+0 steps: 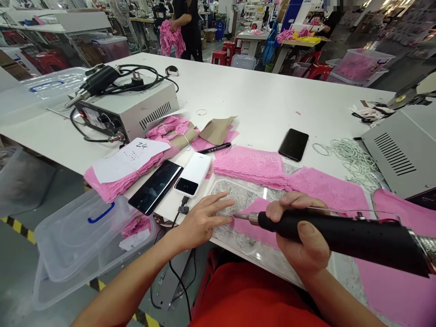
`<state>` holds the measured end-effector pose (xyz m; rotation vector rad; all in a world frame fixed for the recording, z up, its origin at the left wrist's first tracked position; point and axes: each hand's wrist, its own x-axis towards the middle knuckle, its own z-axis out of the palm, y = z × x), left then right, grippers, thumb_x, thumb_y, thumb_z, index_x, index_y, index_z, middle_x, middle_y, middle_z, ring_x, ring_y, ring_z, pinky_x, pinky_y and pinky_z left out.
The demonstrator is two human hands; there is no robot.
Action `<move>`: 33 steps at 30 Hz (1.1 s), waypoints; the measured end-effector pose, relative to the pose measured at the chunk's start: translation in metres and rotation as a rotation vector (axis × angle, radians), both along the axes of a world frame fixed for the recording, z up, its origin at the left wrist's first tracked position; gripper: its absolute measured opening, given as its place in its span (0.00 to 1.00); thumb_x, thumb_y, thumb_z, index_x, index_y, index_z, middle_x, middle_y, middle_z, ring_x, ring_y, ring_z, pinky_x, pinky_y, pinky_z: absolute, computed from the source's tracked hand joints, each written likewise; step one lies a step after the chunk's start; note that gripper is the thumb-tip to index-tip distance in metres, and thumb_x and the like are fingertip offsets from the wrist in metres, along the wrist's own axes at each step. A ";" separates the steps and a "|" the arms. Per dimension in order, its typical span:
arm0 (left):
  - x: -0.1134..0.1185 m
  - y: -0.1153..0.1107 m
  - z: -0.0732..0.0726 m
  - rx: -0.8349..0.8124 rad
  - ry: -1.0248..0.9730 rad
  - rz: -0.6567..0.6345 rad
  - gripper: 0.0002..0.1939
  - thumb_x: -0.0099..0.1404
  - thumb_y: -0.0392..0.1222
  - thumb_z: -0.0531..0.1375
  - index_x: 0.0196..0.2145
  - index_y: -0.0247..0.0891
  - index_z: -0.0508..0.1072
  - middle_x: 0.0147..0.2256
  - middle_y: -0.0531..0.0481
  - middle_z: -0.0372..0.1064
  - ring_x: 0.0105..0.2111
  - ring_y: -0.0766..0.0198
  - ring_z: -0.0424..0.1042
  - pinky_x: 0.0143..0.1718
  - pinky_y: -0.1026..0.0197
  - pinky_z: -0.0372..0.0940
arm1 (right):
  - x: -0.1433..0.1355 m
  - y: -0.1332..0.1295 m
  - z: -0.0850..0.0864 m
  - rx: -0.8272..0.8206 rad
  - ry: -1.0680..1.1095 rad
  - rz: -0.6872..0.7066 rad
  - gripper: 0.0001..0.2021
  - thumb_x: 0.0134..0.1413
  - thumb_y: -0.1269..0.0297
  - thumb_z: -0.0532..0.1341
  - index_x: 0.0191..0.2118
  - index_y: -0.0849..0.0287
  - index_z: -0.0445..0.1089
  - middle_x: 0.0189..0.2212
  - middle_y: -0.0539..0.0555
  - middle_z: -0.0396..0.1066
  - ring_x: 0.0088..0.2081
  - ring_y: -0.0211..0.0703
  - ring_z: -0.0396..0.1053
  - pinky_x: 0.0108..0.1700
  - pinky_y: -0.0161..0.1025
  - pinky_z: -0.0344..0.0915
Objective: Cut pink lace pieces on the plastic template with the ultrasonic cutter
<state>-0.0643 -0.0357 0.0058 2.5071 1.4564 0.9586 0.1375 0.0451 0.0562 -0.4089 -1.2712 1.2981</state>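
Note:
My right hand (pixel 303 236) is wrapped round a black handheld ultrasonic welder (pixel 344 231), held nearly level with its narrow metal tip pointing left. That tip meets the left corner of a pink fabric piece (pixel 255 227) lying on a speckled, clear-edged board (pixel 231 190). Beside the tip, my left hand (pixel 200 220) is open, fingers spread and stretched out flat, its index fingertip by the fabric corner. Behind the board's middle lies a stack of pink lace pieces (pixel 250 165). More pink fabric (pixel 334 190) stretches to the right, partly under the welder.
A grey control box (pixel 150 109) carries a second handheld welder (pixel 102 81); another box (pixel 405 145) stands right. Phones (pixel 156 186) (pixel 294 144), a white power bank (pixel 194 175), a marker (pixel 214 148) and elastic cords (pixel 354 159) lie around. Plastic bins (pixel 85 236) sit below left.

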 end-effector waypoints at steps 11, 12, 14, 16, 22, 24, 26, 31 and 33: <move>0.002 0.000 0.002 -0.009 0.055 0.031 0.22 0.59 0.19 0.52 0.42 0.40 0.76 0.58 0.47 0.66 0.65 0.55 0.55 0.59 0.49 0.63 | 0.001 0.001 -0.001 0.052 -0.025 0.019 0.05 0.54 0.63 0.60 0.36 0.55 0.68 0.33 0.50 0.65 0.26 0.36 0.66 0.29 0.42 0.68; 0.002 -0.001 0.002 -0.012 0.056 0.032 0.22 0.59 0.20 0.52 0.41 0.40 0.76 0.58 0.47 0.66 0.64 0.54 0.55 0.59 0.49 0.63 | 0.001 0.001 -0.001 0.055 -0.036 0.017 0.04 0.54 0.63 0.60 0.36 0.56 0.67 0.32 0.50 0.65 0.26 0.36 0.66 0.29 0.42 0.69; 0.002 -0.001 0.003 -0.006 0.053 0.031 0.23 0.59 0.19 0.51 0.41 0.40 0.76 0.58 0.47 0.66 0.65 0.54 0.54 0.59 0.49 0.63 | 0.000 0.000 -0.001 0.067 -0.052 0.017 0.03 0.54 0.63 0.60 0.35 0.55 0.67 0.32 0.50 0.65 0.26 0.36 0.67 0.29 0.41 0.69; 0.002 0.000 0.003 0.002 0.051 0.032 0.24 0.58 0.18 0.50 0.42 0.39 0.76 0.59 0.47 0.65 0.65 0.55 0.54 0.59 0.50 0.63 | -0.001 -0.001 -0.001 0.078 -0.060 0.025 0.04 0.55 0.63 0.60 0.35 0.55 0.67 0.32 0.50 0.65 0.26 0.36 0.67 0.29 0.41 0.70; 0.000 0.000 0.004 0.054 0.015 0.026 0.25 0.60 0.19 0.48 0.44 0.38 0.75 0.57 0.45 0.67 0.64 0.56 0.56 0.58 0.50 0.64 | 0.010 0.013 0.007 0.020 0.031 -0.034 0.06 0.52 0.64 0.59 0.37 0.55 0.70 0.34 0.50 0.66 0.26 0.35 0.67 0.30 0.40 0.68; 0.000 0.001 0.006 0.072 0.008 0.024 0.24 0.61 0.20 0.48 0.47 0.38 0.74 0.56 0.44 0.68 0.63 0.56 0.57 0.59 0.48 0.63 | 0.023 0.026 0.012 0.004 0.051 -0.116 0.06 0.50 0.66 0.60 0.36 0.56 0.70 0.33 0.50 0.67 0.26 0.35 0.68 0.30 0.40 0.68; 0.003 0.005 0.010 0.089 0.031 0.027 0.23 0.63 0.22 0.49 0.49 0.38 0.72 0.54 0.44 0.70 0.63 0.55 0.58 0.60 0.45 0.60 | 0.036 0.041 0.016 -0.007 0.050 -0.219 0.05 0.48 0.67 0.61 0.34 0.57 0.70 0.33 0.50 0.67 0.25 0.35 0.68 0.32 0.40 0.68; 0.026 0.023 0.019 0.045 0.156 -0.026 0.18 0.68 0.29 0.50 0.52 0.37 0.71 0.56 0.43 0.68 0.62 0.51 0.59 0.62 0.41 0.55 | 0.048 0.060 0.013 -0.083 0.074 -0.320 0.05 0.46 0.64 0.62 0.32 0.57 0.69 0.32 0.48 0.66 0.25 0.35 0.68 0.31 0.39 0.67; 0.035 0.030 0.018 -0.003 0.200 -0.057 0.16 0.70 0.33 0.51 0.53 0.38 0.70 0.59 0.43 0.65 0.63 0.49 0.58 0.62 0.39 0.53 | 0.044 0.059 0.009 -0.098 0.067 -0.286 0.05 0.47 0.64 0.62 0.33 0.56 0.69 0.32 0.48 0.66 0.26 0.35 0.69 0.31 0.39 0.68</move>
